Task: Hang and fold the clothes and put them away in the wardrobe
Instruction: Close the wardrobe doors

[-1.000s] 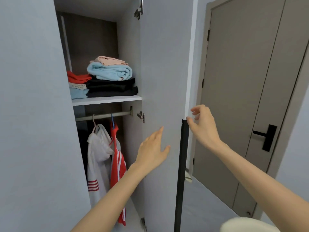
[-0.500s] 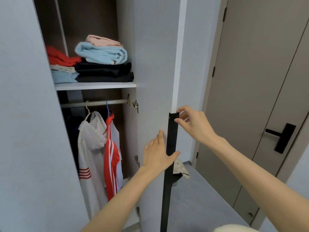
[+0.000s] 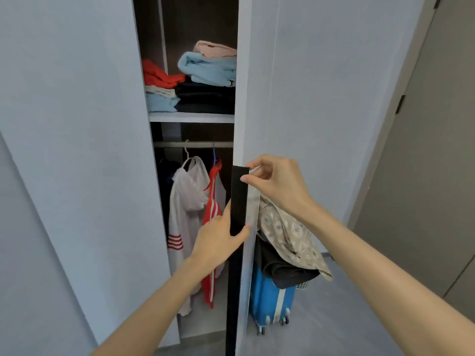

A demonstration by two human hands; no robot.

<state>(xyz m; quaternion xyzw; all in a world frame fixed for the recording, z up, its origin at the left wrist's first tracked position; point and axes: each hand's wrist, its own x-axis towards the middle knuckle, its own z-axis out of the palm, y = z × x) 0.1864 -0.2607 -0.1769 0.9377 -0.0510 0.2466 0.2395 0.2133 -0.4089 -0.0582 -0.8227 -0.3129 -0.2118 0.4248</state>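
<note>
Both hands are on the black handle [image 3: 237, 201] that runs down the edge of the wardrobe [image 3: 200, 19] door [image 3: 308, 98]. The right hand [image 3: 280, 183] pinches the top end of the strip between thumb and forefinger. The left hand [image 3: 218, 242] holds it lower down, thumb across the front and fingers lying along the inner side. The hands sit one above the other, apart.

Inside, folded clothes [image 3: 205, 70] are stacked on the shelf [image 3: 190, 117]. A white hoodie [image 3: 185, 201] and a red jacket [image 3: 212, 214] hang from the rail [image 3: 195, 144]. Behind the door a patterned cloth [image 3: 285, 232] and a dark garment [image 3: 280, 271] lie heaped on a blue suitcase [image 3: 267, 299] standing on the floor [image 3: 334, 317].

The door is a stiff, flat panel that likely swings lightly on its hinges, so the handle is the place to steer it. The heaped garments look soft and limp. They will sag and trail if lifted by one corner, so each is best taken at the shoulders or waistband with both hands. The patterned one on top comes off first.
</note>
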